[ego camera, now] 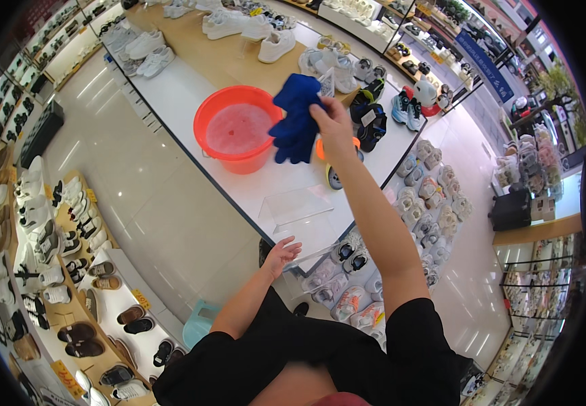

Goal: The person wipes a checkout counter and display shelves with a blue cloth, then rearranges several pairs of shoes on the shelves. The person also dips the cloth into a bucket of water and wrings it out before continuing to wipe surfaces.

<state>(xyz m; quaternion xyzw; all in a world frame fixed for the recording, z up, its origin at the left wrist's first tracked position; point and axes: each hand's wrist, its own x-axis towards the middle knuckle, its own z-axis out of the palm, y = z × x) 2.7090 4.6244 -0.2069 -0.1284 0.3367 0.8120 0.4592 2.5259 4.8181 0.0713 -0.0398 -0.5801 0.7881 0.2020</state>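
My right hand (332, 119) pinches a pair of dark blue gloves, or one folded blue glove (297, 119); which of these cannot be told. The blue fabric hangs beside the rim of a red plastic basin (237, 165) that holds whitish, foamy water (237, 127). Low in front of me, my left hand (282, 256) has its fingers apart and holds nothing, close to a clear acrylic stand (298, 208) at the near end of the white tabletop (222, 188). Partly hidden behind my right hand and forearm are an orange item and a yellow-rimmed round item (333, 177).
White sneakers (277, 45) line the table's far part. Dark sandals (372, 127) and blue sneakers (407, 109) stand on its right. A low display of children's shoes (425, 203) adjoins the table. A light blue plastic stool (201, 322) stands at lower left, near shoe shelves (113, 309).
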